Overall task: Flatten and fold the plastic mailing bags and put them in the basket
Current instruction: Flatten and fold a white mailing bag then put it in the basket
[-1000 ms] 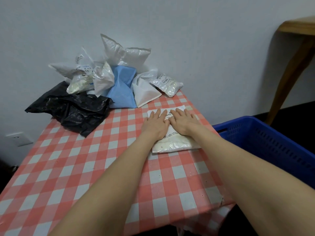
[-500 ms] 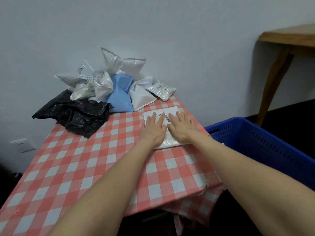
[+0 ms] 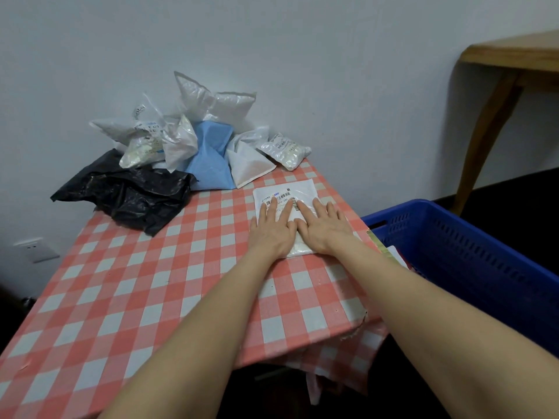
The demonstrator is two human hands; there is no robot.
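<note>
A white mailing bag (image 3: 298,191) with a barcode label lies flat on the red-checked table (image 3: 157,285), near its right edge. My left hand (image 3: 272,229) presses down on the bag's left half with straight fingers. My right hand (image 3: 325,226) lies flat on its right half, touching the left hand. The bag's near part is hidden under both palms. A blue basket (image 3: 472,255) stands just right of the table, lower than its top.
A heap of puffy bags sits at the table's far end against the wall: a black bag (image 3: 130,192), a blue bag (image 3: 210,160), several white bags (image 3: 211,104). A wooden table (image 3: 496,95) stands at the right. A wall socket (image 3: 36,249) is low left.
Both hands stay pressed flat on the white bag. More of the bag's labelled far end shows beyond the fingertips than a second ago. The view has shifted a little.
</note>
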